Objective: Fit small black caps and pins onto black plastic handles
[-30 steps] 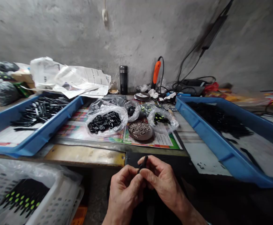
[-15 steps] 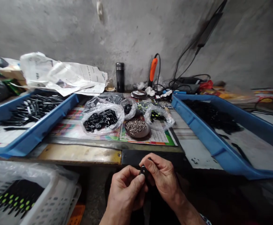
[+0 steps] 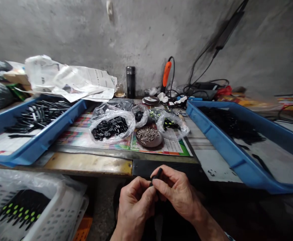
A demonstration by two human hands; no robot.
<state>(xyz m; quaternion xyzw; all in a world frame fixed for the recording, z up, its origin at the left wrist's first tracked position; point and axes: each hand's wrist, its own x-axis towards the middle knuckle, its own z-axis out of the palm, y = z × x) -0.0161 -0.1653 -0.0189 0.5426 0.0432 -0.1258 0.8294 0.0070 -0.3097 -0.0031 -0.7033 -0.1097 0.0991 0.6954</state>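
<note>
My left hand (image 3: 135, 205) and my right hand (image 3: 176, 191) meet in front of the bench, and the fingers of both pinch a slim black plastic piece (image 3: 156, 176). Its upper end sticks out between my fingers, and the lower part is hidden by them. Beyond my hands, on a printed paper sheet (image 3: 78, 129), lie a clear bag of black discs (image 3: 110, 129) and a round dish of small metal screws (image 3: 148, 136). Neither hand touches them.
A blue tray of black parts (image 3: 61, 129) stands at the left and another (image 3: 236, 160) at the right. A white plastic crate (image 3: 61, 197) sits low at the left. Further back stand a black flask (image 3: 130, 82) and an orange-handled corded tool (image 3: 166, 73).
The black piece has turned in my fingers: its round end faced me before, and now its slim end points up. My right hand has shifted slightly.
</note>
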